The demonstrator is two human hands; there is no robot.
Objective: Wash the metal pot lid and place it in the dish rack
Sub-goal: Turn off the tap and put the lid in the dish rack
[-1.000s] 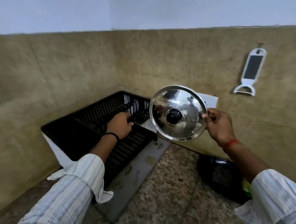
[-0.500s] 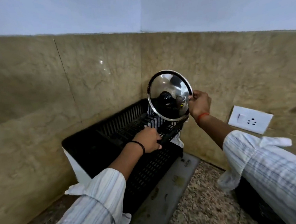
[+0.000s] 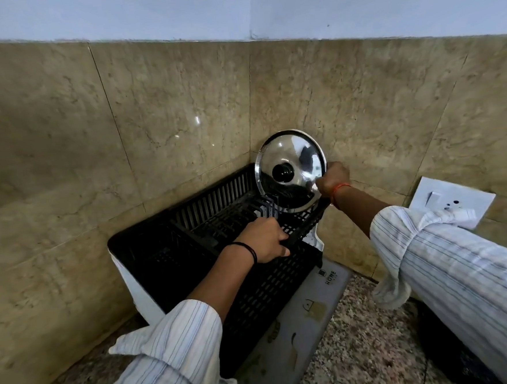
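The shiny metal pot lid (image 3: pixel 296 156) with a black knob stands on edge at the far right end of the black plastic dish rack (image 3: pixel 211 203), in the tiled corner. Its lower rim sits down among the rack's slats. My right hand (image 3: pixel 334 178) pinches the lid's right rim. My left hand (image 3: pixel 264 240) grips the rack's front bar, just below and left of the lid.
A grey drain mat (image 3: pixel 309 317) lies under the rack on the speckled stone counter (image 3: pixel 362 355). A white wall socket (image 3: pixel 451 203) is on the right wall behind my right sleeve. A dark object (image 3: pixel 455 354) sits at the lower right.
My right hand carried the lid left and down, from in front of the right wall into the rack's far end. My left hand shifted along the rack to its front bar.
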